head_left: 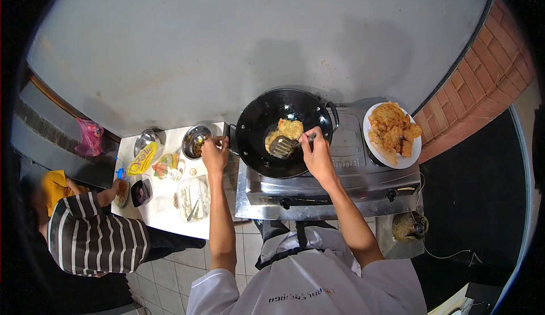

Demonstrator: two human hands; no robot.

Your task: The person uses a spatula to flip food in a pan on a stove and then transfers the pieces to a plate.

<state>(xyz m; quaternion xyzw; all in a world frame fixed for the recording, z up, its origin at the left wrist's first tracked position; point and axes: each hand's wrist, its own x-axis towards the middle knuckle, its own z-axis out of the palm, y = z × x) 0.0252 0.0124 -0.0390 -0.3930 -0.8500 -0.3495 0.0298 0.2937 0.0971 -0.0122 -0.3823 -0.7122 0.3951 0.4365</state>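
My right hand (317, 155) is closed around the handle of a slotted spatula (282, 147). The spatula's blade rests on a battered, golden piece of frying food (290, 127) inside a black wok (258, 153). Off to the left, my left hand (216, 155) has its fingers curled at the right rim of a metal bowl (196, 135), which holds something dark. Whether those fingers grip the rim or a small thing is too small to make out. A white plate (370, 151) heaped with fried food (392, 126) sits right of the wok.
The wok stands on a steel gas stove (352, 187). On the white table (164, 224) are another metal bowl (146, 140), a yellow packet (142, 159), a clear container (193, 199) and a black dish (139, 193). A person in a striped shirt (96, 235) is at its left side.
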